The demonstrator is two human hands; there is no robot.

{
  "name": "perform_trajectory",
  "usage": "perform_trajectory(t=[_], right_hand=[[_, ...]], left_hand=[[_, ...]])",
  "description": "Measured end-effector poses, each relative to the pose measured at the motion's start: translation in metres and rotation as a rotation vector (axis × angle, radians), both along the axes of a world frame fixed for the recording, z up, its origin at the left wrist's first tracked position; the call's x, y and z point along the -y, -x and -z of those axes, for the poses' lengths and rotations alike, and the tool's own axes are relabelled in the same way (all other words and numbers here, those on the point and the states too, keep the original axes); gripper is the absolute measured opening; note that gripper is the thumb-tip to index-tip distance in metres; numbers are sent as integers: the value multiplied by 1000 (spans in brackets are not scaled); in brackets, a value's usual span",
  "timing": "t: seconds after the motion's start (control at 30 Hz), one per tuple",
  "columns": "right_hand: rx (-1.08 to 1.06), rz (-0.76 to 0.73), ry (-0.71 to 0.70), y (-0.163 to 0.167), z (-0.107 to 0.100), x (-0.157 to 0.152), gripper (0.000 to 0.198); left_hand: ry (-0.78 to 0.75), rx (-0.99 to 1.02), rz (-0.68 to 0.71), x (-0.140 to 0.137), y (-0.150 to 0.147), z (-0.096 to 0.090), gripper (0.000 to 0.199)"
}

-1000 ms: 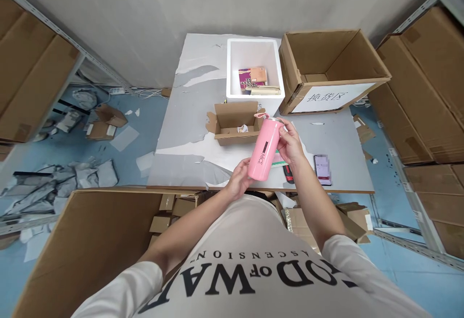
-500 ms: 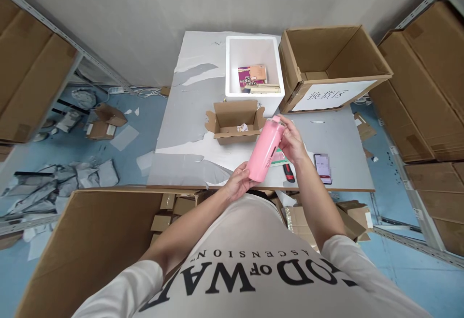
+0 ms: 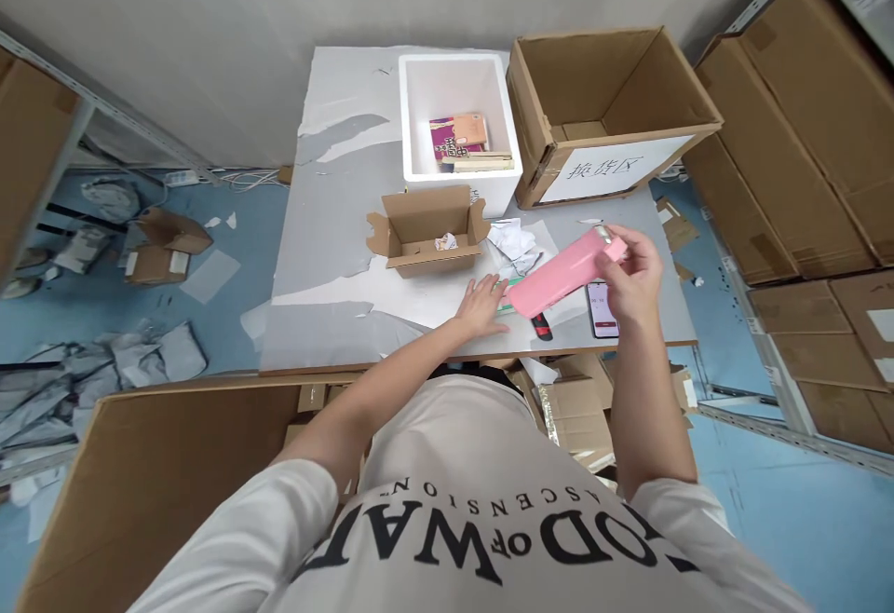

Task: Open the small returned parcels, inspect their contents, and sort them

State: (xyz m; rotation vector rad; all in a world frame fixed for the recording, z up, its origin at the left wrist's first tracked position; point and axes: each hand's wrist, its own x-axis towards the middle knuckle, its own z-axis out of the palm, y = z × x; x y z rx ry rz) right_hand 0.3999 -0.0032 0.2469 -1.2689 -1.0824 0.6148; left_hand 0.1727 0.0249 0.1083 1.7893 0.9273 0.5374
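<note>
At my right grip, clasped around its cap end, I am holding the pink bottle, base pointing toward my left grip. The left grip is facing the surface, fingers spread, contact unclear. Just beyond it, a small carton is standing open.

Bottle, right of centre: smooth, glossy, metallic neck. Small box, mid-frame: matt cardboard. Shirt, bottom: cloth.

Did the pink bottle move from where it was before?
Yes, the pink bottle moved right, away from the small open box and closer to the phone.
</note>
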Motion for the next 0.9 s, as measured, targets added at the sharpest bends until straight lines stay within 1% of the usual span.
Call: perform_trajectory(t=[0.07, 0.13, 0.17, 0.23, 0.3, 0.37, 0.47, 0.53, 0.63, 0.7, 0.8, 0.9], right_hand=[[107, 106, -49, -13, 3, 10, 48], [174, 183, -91, -19, 7, 18, 52], [195, 215, -114, -20, 9, 20, 53], [222, 276, -156, -20, 13, 23, 52], [245, 328, -178, -19, 16, 24, 52], [271, 363, -202, -18, 16, 24, 52], [313, 378, -276, -11, 13, 25, 52], [330, 354, -334, -2, 9, 27, 53], [333, 238, -393, 22, 7, 33, 57], [326, 123, -408, 43, 9, 36, 58], [335, -73, -387, 74, 20, 41, 54], [399, -233, -307, 95, 35, 46, 51]], left_hand=[[-91, -375, 89, -8, -29, 13, 109], [-127, -652, 163, -13, -51, 23, 105], [-135, -734, 178, -14, -58, 26, 101], [-155, -796, 161, -13, -63, 31, 94], [-202, -770, 124, -11, -57, 33, 91], [-262, -683, 102, -6, -44, 34, 89], [-303, -457, 37, 6, -14, 35, 84], [-299, -291, -69, 15, 9, 37, 82], [-289, -139, -224, 26, 45, 44, 81], [-271, -101, -279, 31, 66, 52, 80], [-229, -80, -296, 34, 89, 65, 81], [-209, -84, -271, 35, 100, 74, 82]])
